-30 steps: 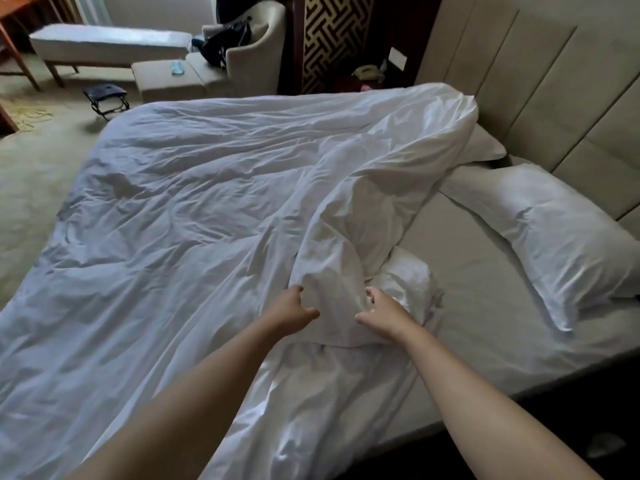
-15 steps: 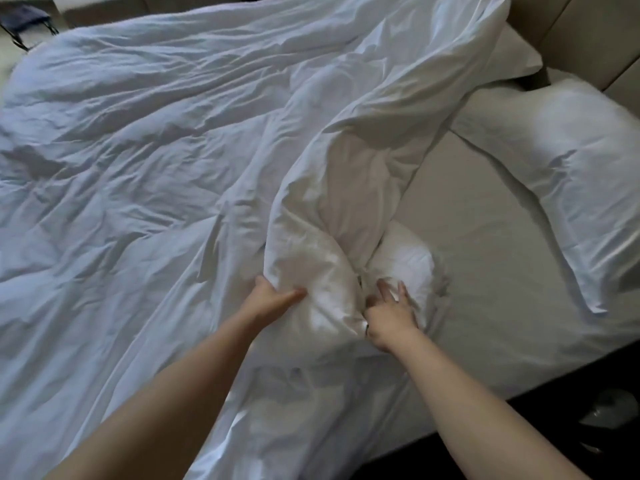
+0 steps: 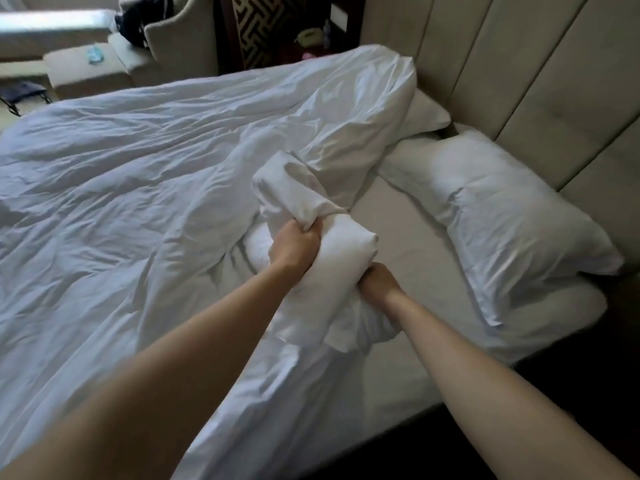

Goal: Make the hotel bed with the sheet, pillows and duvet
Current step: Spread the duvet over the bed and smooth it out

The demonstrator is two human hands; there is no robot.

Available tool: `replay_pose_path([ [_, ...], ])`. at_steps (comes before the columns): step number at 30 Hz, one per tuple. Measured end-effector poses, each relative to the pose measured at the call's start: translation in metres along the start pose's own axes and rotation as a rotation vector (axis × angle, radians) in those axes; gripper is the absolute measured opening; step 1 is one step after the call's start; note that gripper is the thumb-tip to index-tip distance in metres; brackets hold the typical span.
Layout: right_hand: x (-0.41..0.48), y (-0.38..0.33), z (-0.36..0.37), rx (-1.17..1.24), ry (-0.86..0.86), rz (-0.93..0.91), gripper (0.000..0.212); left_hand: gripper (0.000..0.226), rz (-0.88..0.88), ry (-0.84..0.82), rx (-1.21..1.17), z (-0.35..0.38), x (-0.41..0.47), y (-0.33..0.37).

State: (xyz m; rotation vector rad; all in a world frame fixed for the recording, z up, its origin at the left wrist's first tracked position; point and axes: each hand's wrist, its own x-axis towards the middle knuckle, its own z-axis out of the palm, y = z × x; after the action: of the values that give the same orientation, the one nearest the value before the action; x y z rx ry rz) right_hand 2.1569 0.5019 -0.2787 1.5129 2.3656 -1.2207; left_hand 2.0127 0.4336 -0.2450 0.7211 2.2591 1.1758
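bunching white, creased duvet (image 3: 145, 188): left hand (image 3: 294, 249), right hand (image 3: 379, 284) grip it.

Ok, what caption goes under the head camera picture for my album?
The left hand and right hand grip the bunched white duvet near a pillow.

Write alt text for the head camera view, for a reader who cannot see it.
Two bare hands grip a bunched corner of the white duvet, the left hand higher in the picture than the right hand. A pillow lies on the sheet by the padded headboard.
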Motion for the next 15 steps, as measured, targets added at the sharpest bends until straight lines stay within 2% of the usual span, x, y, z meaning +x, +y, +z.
replay_pose_path([
  [3,-0.027,0.036,-0.065,0.004,0.074,-0.057,0.029,0.033,0.123,0.012,-0.190,0.047,-0.027,0.071],
  [5,-0.051,0.065,-0.118,0.124,0.135,-0.067,0.029,0.036,0.182,-0.022,-0.291,0.083,-0.049,0.123],
  [7,-0.080,0.101,-0.175,0.256,0.254,-0.039,0.034,0.024,0.240,-0.081,-0.377,0.123,-0.075,0.178],
  [9,-0.108,0.139,-0.231,0.414,0.374,0.065,0.038,0.012,0.288,-0.172,-0.448,0.167,-0.107,0.235],
  [11,-0.129,0.180,-0.279,0.502,0.451,0.152,0.039,0.017,0.333,-0.299,-0.492,0.214,-0.140,0.289],
  [15,-0.163,0.263,-0.350,0.450,0.689,0.255,0.040,0.029,0.436,-0.495,-0.442,0.299,-0.198,0.354],
])
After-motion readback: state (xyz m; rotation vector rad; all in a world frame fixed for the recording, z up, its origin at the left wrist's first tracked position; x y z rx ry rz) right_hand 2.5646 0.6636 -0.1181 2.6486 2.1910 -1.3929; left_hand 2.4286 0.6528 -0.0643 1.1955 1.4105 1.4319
